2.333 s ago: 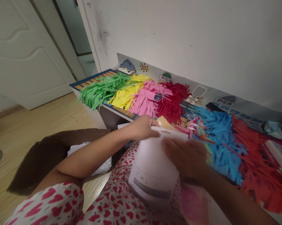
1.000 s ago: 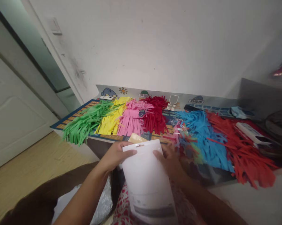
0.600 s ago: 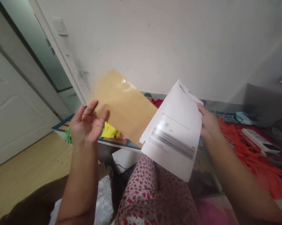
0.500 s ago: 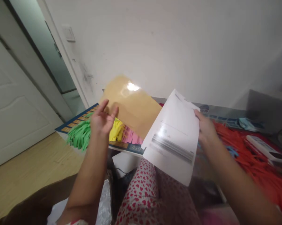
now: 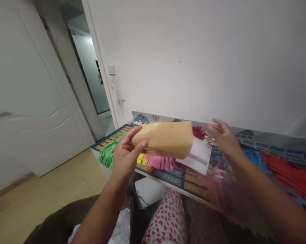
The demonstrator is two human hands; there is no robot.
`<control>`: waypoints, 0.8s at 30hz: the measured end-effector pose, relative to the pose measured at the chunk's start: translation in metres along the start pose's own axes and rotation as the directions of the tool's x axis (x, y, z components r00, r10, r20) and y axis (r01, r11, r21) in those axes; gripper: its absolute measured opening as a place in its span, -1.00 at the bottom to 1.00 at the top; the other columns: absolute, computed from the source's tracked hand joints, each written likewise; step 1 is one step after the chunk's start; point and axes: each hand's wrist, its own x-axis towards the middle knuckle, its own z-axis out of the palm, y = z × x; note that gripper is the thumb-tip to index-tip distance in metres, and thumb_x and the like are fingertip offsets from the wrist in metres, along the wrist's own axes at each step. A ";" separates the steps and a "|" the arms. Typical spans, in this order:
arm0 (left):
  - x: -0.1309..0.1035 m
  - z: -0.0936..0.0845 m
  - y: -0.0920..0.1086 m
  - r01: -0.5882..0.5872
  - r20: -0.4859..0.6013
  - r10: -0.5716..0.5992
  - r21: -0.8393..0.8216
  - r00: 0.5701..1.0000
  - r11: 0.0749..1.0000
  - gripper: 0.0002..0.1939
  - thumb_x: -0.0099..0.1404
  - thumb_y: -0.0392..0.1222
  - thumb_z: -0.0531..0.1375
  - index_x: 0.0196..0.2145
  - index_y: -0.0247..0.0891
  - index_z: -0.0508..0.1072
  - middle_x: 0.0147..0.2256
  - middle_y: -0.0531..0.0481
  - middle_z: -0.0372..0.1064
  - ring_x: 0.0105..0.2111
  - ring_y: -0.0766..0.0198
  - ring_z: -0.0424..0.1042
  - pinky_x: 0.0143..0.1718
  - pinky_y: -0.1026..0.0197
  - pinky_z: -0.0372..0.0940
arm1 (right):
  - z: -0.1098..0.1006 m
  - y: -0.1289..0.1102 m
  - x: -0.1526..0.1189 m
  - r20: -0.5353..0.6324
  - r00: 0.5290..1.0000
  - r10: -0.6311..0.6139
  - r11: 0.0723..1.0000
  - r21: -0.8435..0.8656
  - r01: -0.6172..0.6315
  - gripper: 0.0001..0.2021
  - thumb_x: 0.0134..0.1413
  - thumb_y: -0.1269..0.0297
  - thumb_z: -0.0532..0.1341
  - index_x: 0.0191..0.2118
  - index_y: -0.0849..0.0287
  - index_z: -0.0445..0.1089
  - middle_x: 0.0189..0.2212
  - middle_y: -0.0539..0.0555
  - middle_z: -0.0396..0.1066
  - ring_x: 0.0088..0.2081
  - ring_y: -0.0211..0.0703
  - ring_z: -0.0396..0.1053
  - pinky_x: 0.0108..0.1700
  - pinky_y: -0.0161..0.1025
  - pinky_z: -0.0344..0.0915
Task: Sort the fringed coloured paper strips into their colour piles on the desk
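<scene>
My left hand (image 5: 128,152) is closed on the left end of a glossy tan sheet (image 5: 165,137), thumb in front and fingers behind. The sheet bows and hovers over the table. Beneath its right end is a white printed sheet (image 5: 202,154) with a grey band, partly hidden; whether the two touch I cannot tell. To the right, my right hand (image 5: 224,137) is raised with its fingers apart and nothing in it. Pink paper fringe (image 5: 161,162) and a bit of yellow fringe (image 5: 141,158) show below the tan sheet.
Green fringe (image 5: 105,156) hangs over the left end of the patterned table mat (image 5: 174,178). Red fringe (image 5: 290,173) and blue fringe (image 5: 256,159) lie at right. An open carton (image 5: 53,217) stands lower left. A white wall (image 5: 193,67) rises behind the table.
My right hand has let go of the white sheet, which is now lower, over the table. My left hand, open before, has closed on the tan sheet. The view has shifted left.
</scene>
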 end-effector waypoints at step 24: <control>-0.141 -0.002 -0.003 -0.320 0.670 -0.069 0.439 0.739 0.840 -0.85 0.32 -0.16 0.23 -0.29 -0.11 0.64 -0.41 -0.03 0.50 -0.41 0.26 0.45 -0.39 0.26 0.32 | -0.117 0.021 -0.247 0.288 0.881 -0.376 0.784 -0.407 0.468 -0.84 0.20 0.19 0.23 -0.26 -0.05 0.59 -0.41 0.06 0.47 -0.31 -0.02 0.45 -0.29 -0.10 0.40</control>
